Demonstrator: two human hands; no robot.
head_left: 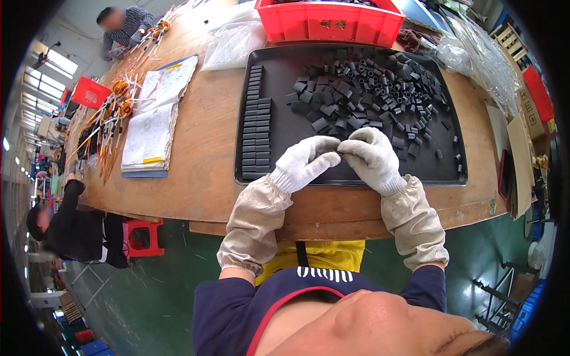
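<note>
In white knit gloves, my left hand [306, 161] and my right hand [373, 159] meet fingertip to fingertip over the front of a black tray [309, 174]. Both are closed in a pinch; whatever sits between the fingertips is hidden or too small to make out. Beyond them a loose heap of short black tubes [362, 89] spreads over the tray's middle and right. Along the left wall, more black tubes [256, 136] lie side by side in neat rows, two columns wide near me and a single one farther up.
A red plastic bin [330, 24] stands behind the tray. Left of it lie clear plastic bags [234, 44] and an open paper booklet [153, 113]. Wire bundles [122, 107] with orange coils line the table's left side. Plastic wrap [484, 65] covers the right. Two other people are at the left.
</note>
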